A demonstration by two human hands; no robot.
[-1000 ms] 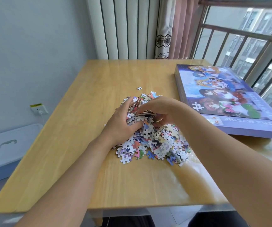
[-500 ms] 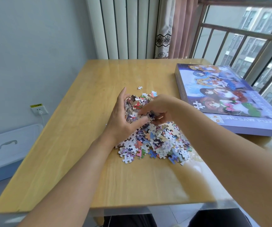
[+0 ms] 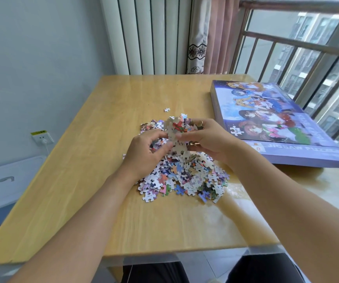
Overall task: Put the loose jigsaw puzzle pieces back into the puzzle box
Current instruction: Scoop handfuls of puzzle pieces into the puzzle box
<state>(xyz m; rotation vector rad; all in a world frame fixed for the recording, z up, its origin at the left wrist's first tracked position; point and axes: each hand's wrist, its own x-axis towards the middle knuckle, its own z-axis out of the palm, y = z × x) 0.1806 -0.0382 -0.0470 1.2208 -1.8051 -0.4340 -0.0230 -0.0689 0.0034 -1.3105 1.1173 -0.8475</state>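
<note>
You had both hands working as a scoop: your left hand [image 3: 144, 152] and your right hand [image 3: 207, 140] were curled toward each other, pressing a bunch of puzzle pieces [image 3: 179, 127] between them and holding it raised just above the pile [image 3: 185, 176]. Squeezing from two sides made sense, since loose pieces spill out of a one-handed grip. Most of the pieces lay heaped on the wooden surface [image 3: 103, 201] under and in front of your hands, and one stray piece [image 3: 166, 109] sat apart, farther toward the wall. The puzzle box [image 3: 270, 119] rested flat at your right, close beside the pile, with its printed lid up and apparently closed. That looked like the snag: with both hands full, you probably had no way to open it, so the bunch would have needed setting down or the lid lifting first. Judged from the heap, the task was barely begun. A floor socket [image 3: 41, 136] and a white bin [image 3: 3, 184] stood off to the left.
</note>
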